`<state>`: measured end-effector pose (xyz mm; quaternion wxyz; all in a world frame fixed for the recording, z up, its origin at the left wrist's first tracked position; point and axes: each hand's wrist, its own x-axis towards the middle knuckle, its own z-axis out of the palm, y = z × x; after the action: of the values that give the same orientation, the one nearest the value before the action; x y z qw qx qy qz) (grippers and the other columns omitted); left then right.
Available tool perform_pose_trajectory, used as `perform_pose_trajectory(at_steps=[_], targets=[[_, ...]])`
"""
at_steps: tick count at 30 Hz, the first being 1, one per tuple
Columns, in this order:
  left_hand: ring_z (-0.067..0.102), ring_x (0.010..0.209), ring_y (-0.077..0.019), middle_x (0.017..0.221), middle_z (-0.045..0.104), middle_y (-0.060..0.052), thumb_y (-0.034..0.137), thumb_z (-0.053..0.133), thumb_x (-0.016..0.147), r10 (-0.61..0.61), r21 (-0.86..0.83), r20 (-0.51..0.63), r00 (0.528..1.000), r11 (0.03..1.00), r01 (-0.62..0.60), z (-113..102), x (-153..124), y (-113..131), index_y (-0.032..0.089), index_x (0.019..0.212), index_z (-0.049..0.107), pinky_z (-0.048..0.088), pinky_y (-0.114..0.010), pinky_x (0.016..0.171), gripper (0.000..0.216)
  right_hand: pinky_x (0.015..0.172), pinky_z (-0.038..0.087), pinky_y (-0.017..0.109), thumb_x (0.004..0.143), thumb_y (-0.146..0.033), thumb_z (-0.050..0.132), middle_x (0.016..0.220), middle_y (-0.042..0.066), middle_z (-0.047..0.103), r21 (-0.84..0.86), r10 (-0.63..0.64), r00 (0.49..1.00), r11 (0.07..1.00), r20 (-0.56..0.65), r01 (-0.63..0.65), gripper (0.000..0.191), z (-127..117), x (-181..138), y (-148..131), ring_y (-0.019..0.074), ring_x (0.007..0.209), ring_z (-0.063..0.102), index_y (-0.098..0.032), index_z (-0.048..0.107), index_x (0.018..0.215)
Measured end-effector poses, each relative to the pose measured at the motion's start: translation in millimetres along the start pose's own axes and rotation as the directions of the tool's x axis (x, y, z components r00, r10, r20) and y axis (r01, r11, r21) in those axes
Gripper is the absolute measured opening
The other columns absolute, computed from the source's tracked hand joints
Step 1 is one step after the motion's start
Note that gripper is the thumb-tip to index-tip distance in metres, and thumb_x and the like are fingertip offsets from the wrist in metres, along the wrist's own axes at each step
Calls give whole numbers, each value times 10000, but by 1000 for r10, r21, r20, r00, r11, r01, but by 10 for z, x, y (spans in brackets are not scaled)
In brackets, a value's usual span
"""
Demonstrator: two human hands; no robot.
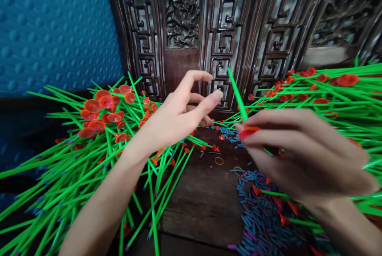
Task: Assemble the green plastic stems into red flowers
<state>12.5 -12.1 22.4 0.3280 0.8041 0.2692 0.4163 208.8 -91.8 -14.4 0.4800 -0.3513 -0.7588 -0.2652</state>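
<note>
My right hand (pixel 289 148) is closed in a pinch around a green plastic stick (pixel 237 92), which points up and slightly left. A red-orange cup (pixel 248 131) shows between its fingers, by the stick's lower end; whether the two are joined is hidden. To the left, my left hand (pixel 191 108) is raised with its fingers bent and apart, holding nothing. A gap separates its thumb from the stick. Under and behind the left forearm lies a big pile of green sticks (pixel 86 172), many with orange cups (pixel 92 106) on their ends.
Another heap of green sticks with orange cups (pixel 347 79) lies at the right. Small blue and purple tube pieces (pixel 259 224) are scattered over the dark wooden surface (pixel 205 204), near a rubber band (pixel 219 161). Carved wood panels (pixel 183 59) stand behind; blue bumpy padding (pixel 56 29) is at left.
</note>
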Motion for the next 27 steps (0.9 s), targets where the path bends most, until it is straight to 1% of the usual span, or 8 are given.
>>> perform_pose_trajectory(at_steps=[7, 12, 14, 17, 18, 19, 21, 27], targets=[[735, 749, -155, 840, 638, 25, 145, 705, 812, -34, -208, 27, 999, 977, 39, -36, 27, -2, 220, 1121, 485, 621, -228, 651, 387, 881, 585, 331, 934, -95, 555, 1042, 71, 738, 305, -252, 943, 935, 218, 179, 146, 177, -115, -169, 201, 1021, 682, -186, 667, 951], [720, 725, -133, 934, 620, 10, 2, 643, 784, -11, -200, -134, 991, 980, -16, -115, 38, -47, 233, 1297, 389, 615, -217, 625, 617, 825, 540, 260, 895, -51, 548, 1123, 74, 688, 295, -78, 944, 955, 322, -21, 181, 236, -116, 133, 145, 948, 672, -193, 661, 884], [724, 752, -145, 1041, 605, -21, -18, 632, 776, -33, -163, -169, 985, 987, 6, -140, 33, -68, 269, 1437, 279, 611, -218, 604, 802, 730, 508, 244, 843, -38, 541, 907, 26, 691, 219, 4, 816, 963, 579, -159, 194, 249, -197, 381, 134, 789, 649, -199, 648, 828], [733, 818, -180, 1106, 568, -35, 8, 629, 796, -51, -110, -164, 985, 993, 33, -154, 28, -99, 329, 1505, 218, 611, -237, 626, 879, 587, 391, 225, 707, 15, 536, 731, -5, 613, -265, 365, 340, 914, 867, -307, 276, 278, -412, 733, 128, 661, 561, -206, 664, 811], [735, 828, -188, 1100, 561, -31, 25, 629, 806, -48, -98, -152, 987, 995, 33, -151, 28, -103, 341, 1499, 237, 612, -244, 636, 857, 570, 360, 221, 668, 27, 544, 769, 2, 606, -385, 452, 211, 874, 866, -296, 332, 291, -484, 813, 133, 688, 552, -211, 675, 860], [735, 826, -191, 1083, 557, -26, 43, 629, 816, -44, -89, -137, 990, 996, 32, -145, 29, -101, 346, 1484, 263, 612, -246, 639, 819, 549, 336, 221, 641, 37, 549, 781, 9, 598, -440, 493, 150, 852, 857, -285, 354, 305, -545, 868, 130, 668, 534, -204, 681, 864], [728, 783, -174, 1028, 558, -16, 89, 622, 843, -52, -78, -100, 994, 996, 45, -129, 32, -80, 324, 1419, 345, 612, -240, 624, 681, 517, 303, 222, 607, 54, 556, 807, 20, 587, -492, 530, 86, 827, 844, -272, 384, 335, -617, 900, 119, 622, 500, -189, 686, 875], [628, 584, -98, 765, 551, 12, 300, 472, 993, -22, 50, -52, 998, 998, 24, -124, 34, -6, 193, 1043, 584, 514, -205, 505, 162, 503, 296, 237, 650, 63, 521, 733, 35, 588, -493, 529, 74, 826, 845, -272, 303, 417, -557, 709, 118, 554, 496, -166, 675, 773]])
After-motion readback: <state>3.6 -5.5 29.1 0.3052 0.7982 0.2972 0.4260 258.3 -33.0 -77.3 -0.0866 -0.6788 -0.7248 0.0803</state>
